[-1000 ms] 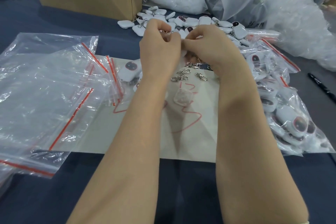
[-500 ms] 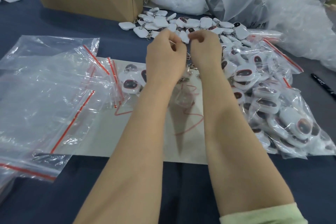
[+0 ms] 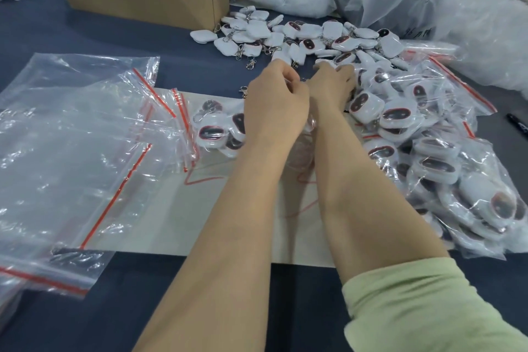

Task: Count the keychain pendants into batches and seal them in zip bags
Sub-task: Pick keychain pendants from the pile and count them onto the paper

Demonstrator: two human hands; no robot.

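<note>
White plastic pendants [image 3: 311, 33] lie heaped near the table's [image 3: 114, 46] far edge; I judge them light, hard, slick, best pinched by the metal clasp [image 3: 251, 63]. My right hand [image 3: 331, 84] touches them, my left hand [image 3: 275, 106] curls beside it; what either grips I cannot tell.

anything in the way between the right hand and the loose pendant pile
Nothing visible. The right hand is at the near edge of the loose pendant pile; the filled zip bags lie off to its right, outside that path.

A dark blue table [image 3: 185, 66] fills the view under soft, even light
</note>
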